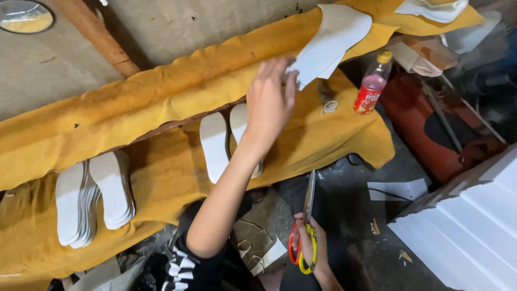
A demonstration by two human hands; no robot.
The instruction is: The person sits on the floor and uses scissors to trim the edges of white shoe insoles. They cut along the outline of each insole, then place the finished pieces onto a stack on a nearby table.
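Note:
My left hand reaches up over the yellow sheet, its fingers pinching the lower corner of a white cut piece of sheet material. Just under the wrist lie two white insole shapes side by side. My right hand is low near my lap and grips scissors with red and yellow handles, blades closed and pointing up.
Stacks of white insoles lie at the left on the yellow sheet. A small bottle with red drink stands at the right. A stack of white boards fills the lower right. Offcuts lie on the floor.

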